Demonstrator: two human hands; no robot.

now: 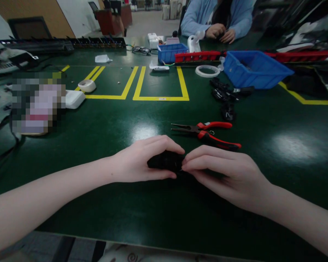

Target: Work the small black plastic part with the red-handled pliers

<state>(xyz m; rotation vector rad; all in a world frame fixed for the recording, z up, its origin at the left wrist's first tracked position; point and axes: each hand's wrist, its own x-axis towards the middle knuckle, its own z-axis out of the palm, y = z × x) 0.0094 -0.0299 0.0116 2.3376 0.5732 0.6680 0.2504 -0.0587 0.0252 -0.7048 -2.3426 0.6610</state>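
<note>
Partly hidden, the black part (164, 162) lies low over the green tabletop (153, 214), nearer than the red-handled pliers (206, 134), its details lost in darkness. The left hand (144, 159) curves around it, thumb and fingers moderately apart; the right hand (229, 173) pinches its fingertips together at the part's end, whatever they hold too small to tell.

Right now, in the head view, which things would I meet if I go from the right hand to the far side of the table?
Right hand → red-handled pliers → black parts → white ring → red strip → person in blue sleeves.
</note>
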